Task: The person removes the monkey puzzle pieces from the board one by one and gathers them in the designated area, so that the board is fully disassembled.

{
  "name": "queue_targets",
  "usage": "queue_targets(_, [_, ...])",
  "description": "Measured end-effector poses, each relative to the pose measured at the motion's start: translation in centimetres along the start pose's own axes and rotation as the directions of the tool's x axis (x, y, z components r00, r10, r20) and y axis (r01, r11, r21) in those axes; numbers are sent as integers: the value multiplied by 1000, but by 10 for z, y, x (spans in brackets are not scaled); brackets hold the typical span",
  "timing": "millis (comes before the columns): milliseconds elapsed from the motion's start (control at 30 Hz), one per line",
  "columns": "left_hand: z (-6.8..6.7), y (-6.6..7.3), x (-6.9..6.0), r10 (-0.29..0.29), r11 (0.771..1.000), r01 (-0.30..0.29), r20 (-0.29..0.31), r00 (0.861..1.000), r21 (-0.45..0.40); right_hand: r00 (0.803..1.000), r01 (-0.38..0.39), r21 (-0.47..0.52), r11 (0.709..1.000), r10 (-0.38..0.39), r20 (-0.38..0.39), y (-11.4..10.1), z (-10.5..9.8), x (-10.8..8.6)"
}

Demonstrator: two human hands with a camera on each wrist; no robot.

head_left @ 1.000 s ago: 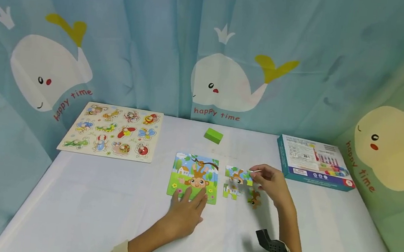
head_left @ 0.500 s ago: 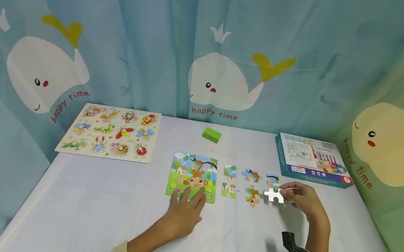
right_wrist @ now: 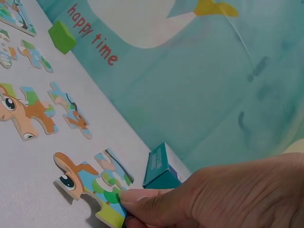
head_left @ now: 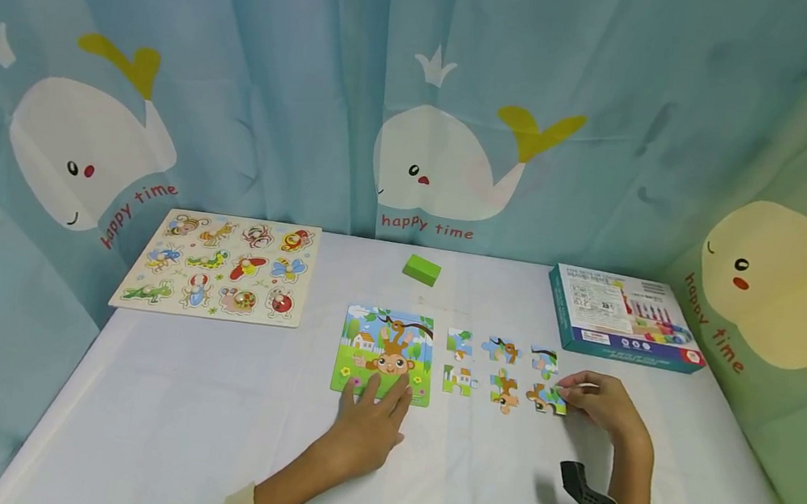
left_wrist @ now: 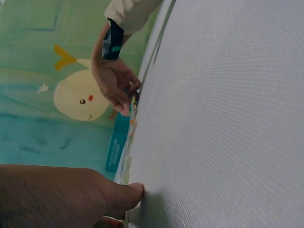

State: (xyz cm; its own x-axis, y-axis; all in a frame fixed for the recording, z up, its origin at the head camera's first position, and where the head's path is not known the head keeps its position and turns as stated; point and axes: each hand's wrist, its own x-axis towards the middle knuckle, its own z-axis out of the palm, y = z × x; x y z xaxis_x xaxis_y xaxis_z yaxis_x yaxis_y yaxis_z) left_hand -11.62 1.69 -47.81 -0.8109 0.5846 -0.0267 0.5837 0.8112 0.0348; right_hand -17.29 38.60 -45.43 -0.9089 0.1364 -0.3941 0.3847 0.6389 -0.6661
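My left hand [head_left: 362, 432] lies with straight, spread fingers on the lower part of a square monkey picture board [head_left: 362, 344]. To the right, my right hand [head_left: 604, 403] pinches the right edge of a jigsaw puzzle piece [right_wrist: 90, 183], which shows a monkey's eye and greenery. That piece is picture side up, low over the white cloth, with a shadow under it. Just behind it lies a branch piece [head_left: 545, 360]. Several other jigsaw pieces [head_left: 505, 392] lie apart in two rows between the board and my right hand. My right fingers' undersides are hidden.
A green block [head_left: 421, 269] sits behind the picture board. At the back left lies a wooden insect puzzle board [head_left: 220, 267]. A teal-sided box [head_left: 625, 320] stands at the back right. Whale-print curtains [head_left: 278, 102] enclose the table's back and sides.
My right hand carried the jigsaw piece rightward from above the other pieces, then turned it from its white side to picture side up in front of the branch piece. My left hand stayed put.
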Motion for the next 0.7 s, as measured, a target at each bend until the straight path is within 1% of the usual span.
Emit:
queue_targets(200, [2,0,0,2,1000,-2,-11,1000,2,1000,-2,-32,999,1,-11,1,2,1])
queue_targets(533, [1,0,0,4,999,-4,-20,1000,33,1000,-11,-35,999,10,-21,-2,2,0])
queue_targets(700, [0,0,-1,1,1000,-1,-8,1000,15,999,-29,-32,999,28,-24,-2,2,-1])
